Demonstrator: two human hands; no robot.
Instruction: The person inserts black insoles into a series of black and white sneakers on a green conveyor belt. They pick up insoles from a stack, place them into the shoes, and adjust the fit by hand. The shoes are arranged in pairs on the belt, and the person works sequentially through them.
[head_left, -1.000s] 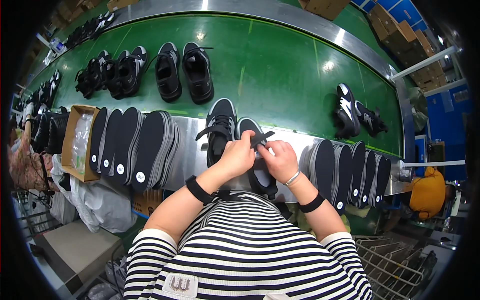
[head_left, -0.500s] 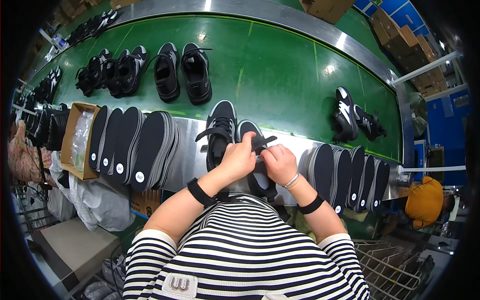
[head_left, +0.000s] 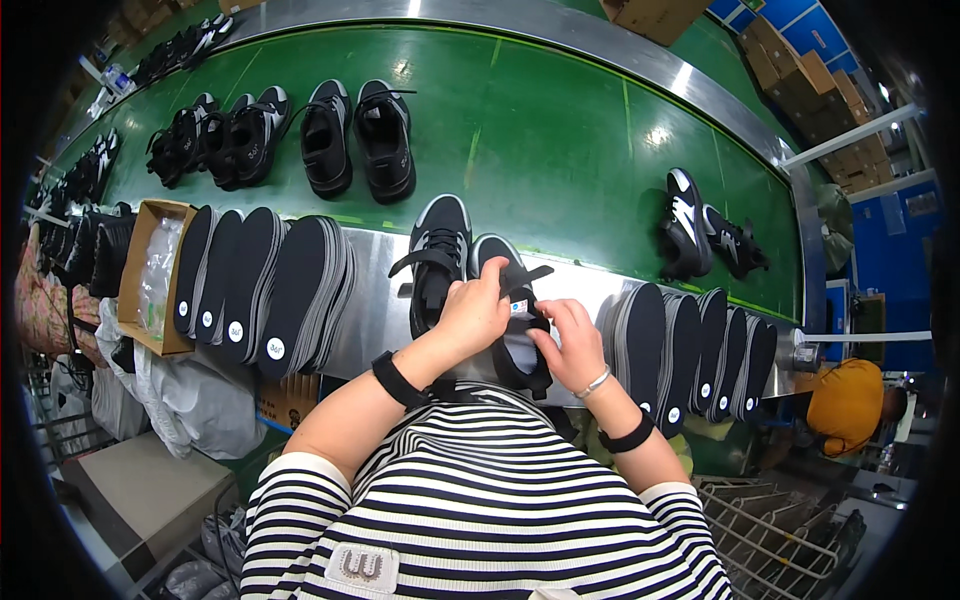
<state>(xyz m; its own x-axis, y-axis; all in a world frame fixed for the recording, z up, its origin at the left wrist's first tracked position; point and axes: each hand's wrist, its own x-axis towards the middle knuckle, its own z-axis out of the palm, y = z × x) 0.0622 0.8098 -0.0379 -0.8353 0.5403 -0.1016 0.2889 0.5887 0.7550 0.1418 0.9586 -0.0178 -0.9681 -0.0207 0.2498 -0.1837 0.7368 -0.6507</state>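
Observation:
A black sneaker [head_left: 519,362] with a grey toe stands in front of me, toe pointing away. My left hand [head_left: 476,312] grips its upper at the tongue and strap, index finger stretched forward. A small pale label [head_left: 519,307] shows inside the raised tongue. At the right side of the shoe's opening is my right hand [head_left: 570,346], thumb and fingers apart beside a dark edge of the upper. Close on the left stands the matching sneaker [head_left: 440,240], its strap sticking out. The left hand partly covers the side of the right sneaker.
Stacks of black insoles [head_left: 301,290] lie left, with more insole stacks [head_left: 640,345] right. An open carton [head_left: 150,270] holds clear plastic. On the green conveyor belt [head_left: 560,130] stand several black shoes [head_left: 384,140] and another pair [head_left: 686,225]. A person in yellow [head_left: 845,405] is far right.
My right hand has loosened its pinch and moved slightly right and down from the tongue, uncovering the label. The left hand keeps nearly the same place.

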